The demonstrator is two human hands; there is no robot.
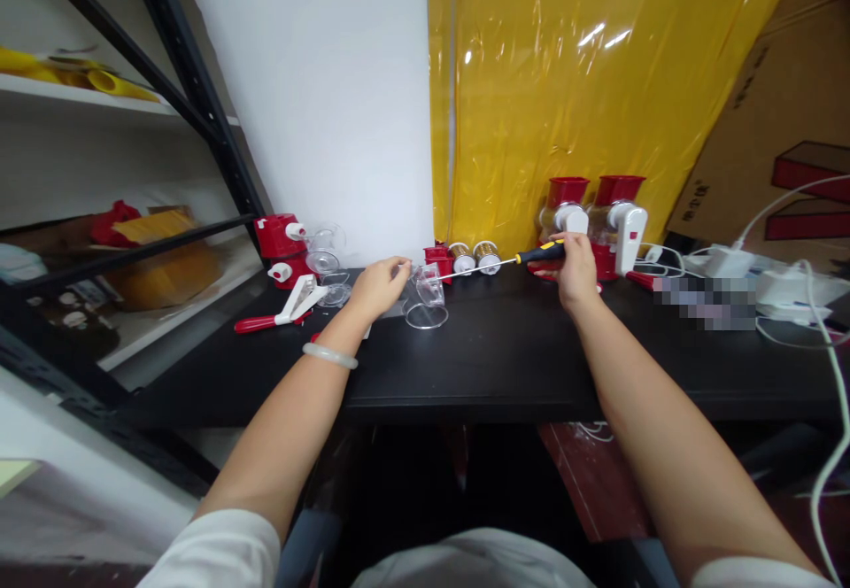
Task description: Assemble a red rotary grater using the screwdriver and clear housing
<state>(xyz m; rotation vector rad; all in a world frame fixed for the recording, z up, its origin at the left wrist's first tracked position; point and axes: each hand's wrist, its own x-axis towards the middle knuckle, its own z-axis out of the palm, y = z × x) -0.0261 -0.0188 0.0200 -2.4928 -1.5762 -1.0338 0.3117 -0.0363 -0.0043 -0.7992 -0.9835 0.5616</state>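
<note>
My right hand point(576, 271) is closed round the black and yellow handle of a screwdriver point(505, 260), whose thin shaft points left across the black table point(505, 349). The tip reaches a clear plastic part point(425, 296) standing on the table. My left hand point(380, 285) is closed with its fingertips at the top left of that clear part. A pale bangle point(330, 355) sits on my left wrist.
Two red and white hand-crank appliances point(614, 220) stand behind my right hand. Another red unit point(282, 247), a red-handled crank point(282, 309) and clear lids lie at the left. Small metal drums point(475, 258), a charger with white cables point(784, 282), a dark shelf rack point(199, 110), and cardboard boxes point(776, 127) surround the table.
</note>
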